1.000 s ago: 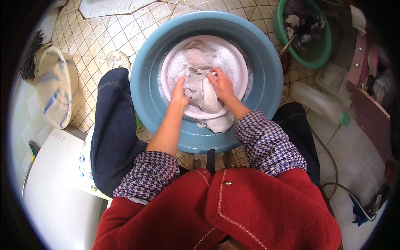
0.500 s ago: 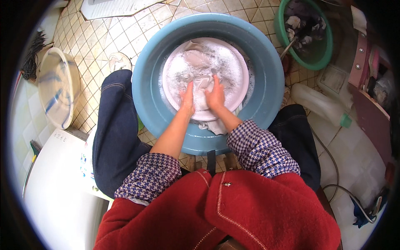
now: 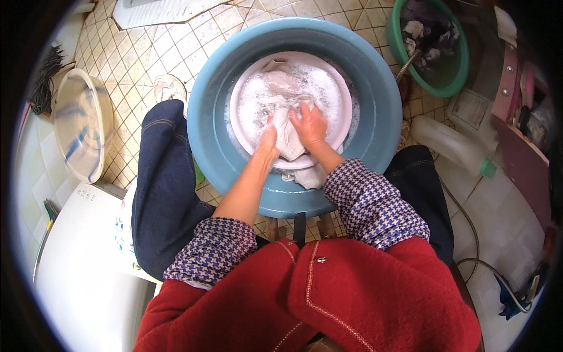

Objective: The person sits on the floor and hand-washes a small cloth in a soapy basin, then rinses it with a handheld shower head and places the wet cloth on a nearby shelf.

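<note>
A pale pink basin of foamy water sits inside a large blue tub. In the suds, a wet off-white cloth is bunched between my two hands. My left hand is closed on the cloth's left side, its fingers partly hidden by fabric and foam. On the other side, my right hand grips the cloth from above, thumb side toward the middle. More soaked pinkish fabric lies at the far side of the basin. A piece of light cloth hangs below the basin's near rim.
A green basin with dark and white laundry in water stands at the far right, a hose running into it. A bottle with a green cap lies on the right. At left are a cream basin and a white surface.
My right hand has turned over and rests more on top of the cloth. My left hand has shifted slightly right, and the cloth is gathered higher out of the foam.
</note>
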A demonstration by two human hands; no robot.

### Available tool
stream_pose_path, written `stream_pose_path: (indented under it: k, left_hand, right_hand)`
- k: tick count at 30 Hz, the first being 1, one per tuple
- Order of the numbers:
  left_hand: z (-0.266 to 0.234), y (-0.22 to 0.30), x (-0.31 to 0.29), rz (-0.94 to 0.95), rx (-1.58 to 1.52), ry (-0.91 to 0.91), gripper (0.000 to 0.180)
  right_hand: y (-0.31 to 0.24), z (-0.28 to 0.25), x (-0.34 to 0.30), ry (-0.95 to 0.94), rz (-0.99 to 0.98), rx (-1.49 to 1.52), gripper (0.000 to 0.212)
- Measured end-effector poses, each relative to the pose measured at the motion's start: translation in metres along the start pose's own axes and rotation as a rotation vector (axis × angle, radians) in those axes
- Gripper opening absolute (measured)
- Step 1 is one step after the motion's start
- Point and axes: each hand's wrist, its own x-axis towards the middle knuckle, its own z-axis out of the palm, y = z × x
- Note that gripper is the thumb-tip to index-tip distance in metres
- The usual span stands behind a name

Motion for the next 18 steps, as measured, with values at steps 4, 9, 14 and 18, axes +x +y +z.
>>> stream_pose_path:
  k: [4, 9, 14, 18]
  left_hand:
    - [0.002, 0.013, -0.009, 0.107, 0.053, 0.238, 0.061]
    - [-0.029, 0.0, 0.015, 0.106, 0.011, -0.095, 0.057]
    - [-0.041, -0.013, 0.024, 0.025, -0.121, -0.243, 0.05]
    - [-0.013, -0.004, -0.001, 0.107, 0.185, -0.085, 0.045]
  right_hand:
    - [0.01, 0.028, -0.006, 0.122, 0.234, 0.188, 0.033]
    - [-0.043, 0.006, -0.053, 0.009, 0.015, 0.699, 0.032]
    - [-0.081, -0.047, -0.059, -0.064, -0.143, 0.444, 0.022]
    - [-0.055, -0.053, -0.011, -0.01, -0.06, 0.123, 0.024]
